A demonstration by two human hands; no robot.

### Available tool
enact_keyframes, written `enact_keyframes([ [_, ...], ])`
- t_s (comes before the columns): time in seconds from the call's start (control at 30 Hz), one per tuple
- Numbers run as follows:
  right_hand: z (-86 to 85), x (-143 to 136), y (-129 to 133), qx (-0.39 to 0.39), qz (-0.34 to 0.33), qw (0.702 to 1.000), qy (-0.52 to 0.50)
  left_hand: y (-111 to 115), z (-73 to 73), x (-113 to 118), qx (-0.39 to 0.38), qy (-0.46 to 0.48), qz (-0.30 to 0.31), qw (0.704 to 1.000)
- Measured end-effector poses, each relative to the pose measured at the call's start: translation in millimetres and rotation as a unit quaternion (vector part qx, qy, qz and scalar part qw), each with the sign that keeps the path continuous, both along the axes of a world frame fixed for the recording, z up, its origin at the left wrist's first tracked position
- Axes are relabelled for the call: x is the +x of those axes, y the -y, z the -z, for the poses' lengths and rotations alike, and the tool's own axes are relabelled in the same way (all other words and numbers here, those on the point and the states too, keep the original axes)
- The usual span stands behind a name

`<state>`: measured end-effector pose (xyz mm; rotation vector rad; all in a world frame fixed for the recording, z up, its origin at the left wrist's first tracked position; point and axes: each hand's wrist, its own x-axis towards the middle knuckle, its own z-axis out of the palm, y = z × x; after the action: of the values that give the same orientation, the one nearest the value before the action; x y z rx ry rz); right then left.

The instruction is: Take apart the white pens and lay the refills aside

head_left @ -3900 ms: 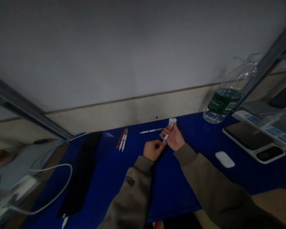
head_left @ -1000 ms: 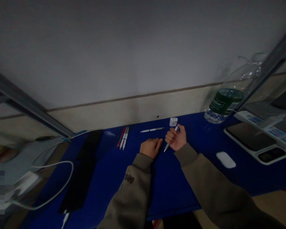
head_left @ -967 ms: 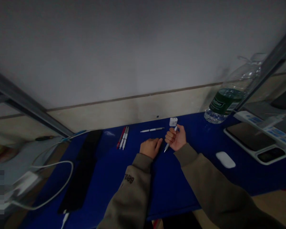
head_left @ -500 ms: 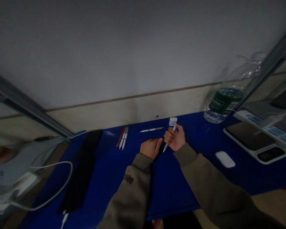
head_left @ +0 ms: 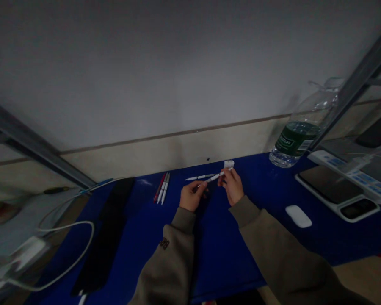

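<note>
Cable point(head_left: 66, 250) looped white across the lower left of the frame, beside a long black slab point(head_left: 108, 237) on the blue mat point(head_left: 228, 254). Toward the centre, three pens point(head_left: 161, 187) lay side by side, one red, two pale, and a further loose pen point(head_left: 198, 177) lay just behind the hands. The left hand point(head_left: 192, 197) was curled, thumb and forefinger pinching one end of a white pen point(head_left: 214, 177). The right hand point(head_left: 233, 186) pinched the other end, so the pen hung level between both hands, above the mat at mid-frame, its far tip close to a small white box point(head_left: 229, 164). Right of the hands lay a white mouse point(head_left: 298, 215), then a bottle point(head_left: 300, 135) at the upper right and a tray point(head_left: 336, 186) with dark screens. With only fingertip grips at the two ends, a hard pull or twist could probably make the pen slip, or send a loosened part rolling off among the other pens.
</note>
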<state>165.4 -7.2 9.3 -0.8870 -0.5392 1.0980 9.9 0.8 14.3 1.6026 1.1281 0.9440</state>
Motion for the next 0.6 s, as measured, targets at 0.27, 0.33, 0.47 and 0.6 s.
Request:
enact_keyframes([
  [0.27,9.8,-6,4,0.033,-0.202,0.949,0.241,-16,-3.3,-16,-0.052,0.244,-0.181,0.951],
  [0.33,13.8,-12,8,0.048,-0.215,0.914,0.342,-14,4.0,-10,-0.056,0.235,-0.174,0.955],
  [0.47,17.2,-18,13,0.091,-0.177,0.863,0.465,-6,14.4,4,-0.038,0.154,-0.126,0.979],
  [0.6,10.4,-11,10,0.125,-0.090,0.830,0.535,-5,7.3,1,0.014,0.096,-0.127,0.987],
])
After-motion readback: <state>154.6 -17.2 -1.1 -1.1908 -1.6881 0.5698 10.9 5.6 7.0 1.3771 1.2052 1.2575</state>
